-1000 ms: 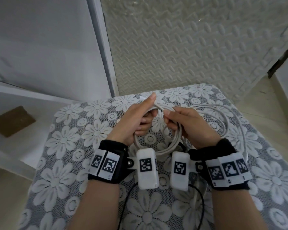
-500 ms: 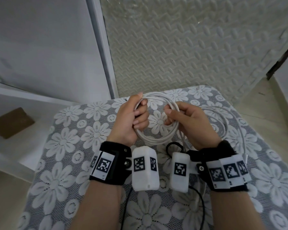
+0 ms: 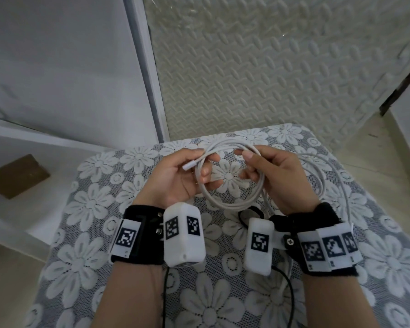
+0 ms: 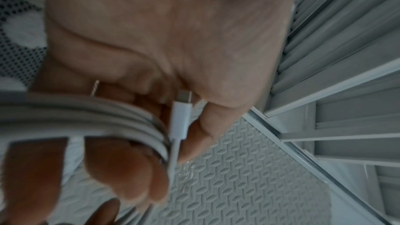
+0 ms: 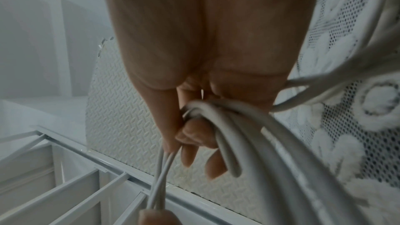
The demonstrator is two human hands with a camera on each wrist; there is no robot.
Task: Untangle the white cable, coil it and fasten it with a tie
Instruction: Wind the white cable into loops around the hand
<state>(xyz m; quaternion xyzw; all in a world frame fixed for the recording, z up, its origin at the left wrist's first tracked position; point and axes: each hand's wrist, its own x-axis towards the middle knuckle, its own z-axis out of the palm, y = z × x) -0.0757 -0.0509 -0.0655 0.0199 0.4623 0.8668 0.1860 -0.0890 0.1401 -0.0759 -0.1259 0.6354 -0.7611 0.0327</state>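
The white cable [image 3: 230, 202] is wound into a small coil held over the table between both hands. My left hand [image 3: 199, 166] grips the coil's left side, thumb over the strands, and the white connector [image 3: 189, 165] sticks out toward my palm. In the left wrist view the connector [image 4: 180, 119] lies against several strands [image 4: 86, 117] across my fingers. My right hand [image 3: 246, 164] pinches the right side of the coil; its wrist view shows the strands [image 5: 227, 126] bunched under the thumb. Loose cable [image 3: 324, 176] trails off to the right. A black loop tie [image 3: 246, 213] lies below the coil.
The small table wears a grey lace cloth with white flowers [image 3: 92, 202]. A textured foam panel [image 3: 270, 67] stands right behind it. A brown block [image 3: 17, 176] sits on a white shelf to the left. Thin black wires [image 3: 291, 292] run from the wrist cameras.
Both hands have moved away from me with the coil. My left palm has turned upward, and the connector end now shows in it. The coil looks tighter.
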